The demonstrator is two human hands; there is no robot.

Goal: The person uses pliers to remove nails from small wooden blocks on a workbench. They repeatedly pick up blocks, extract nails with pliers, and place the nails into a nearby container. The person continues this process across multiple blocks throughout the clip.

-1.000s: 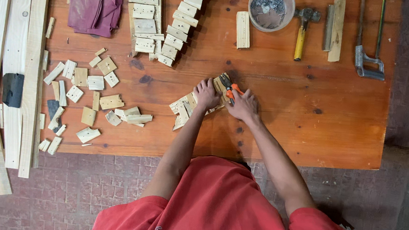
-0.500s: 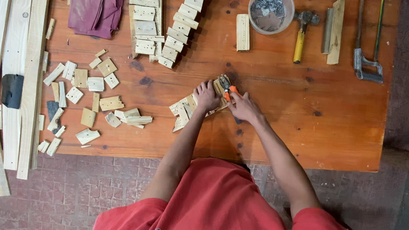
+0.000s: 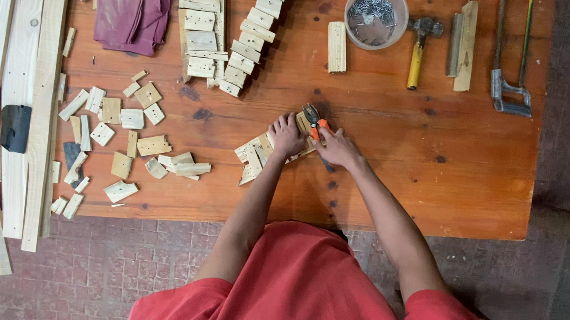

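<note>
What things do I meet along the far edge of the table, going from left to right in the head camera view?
Long planks → purple cloth → rows of small wood blocks → single wood strip → tub of nails → yellow-handled hammer → two wood strips → hacksaw.

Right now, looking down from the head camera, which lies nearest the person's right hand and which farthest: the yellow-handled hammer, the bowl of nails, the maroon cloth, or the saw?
Measured from the right hand:
1. Yellow-handled hammer, up and slightly right of it.
2. Bowl of nails, at the table's far edge.
3. Saw, far right.
4. Maroon cloth, far left corner.
</note>
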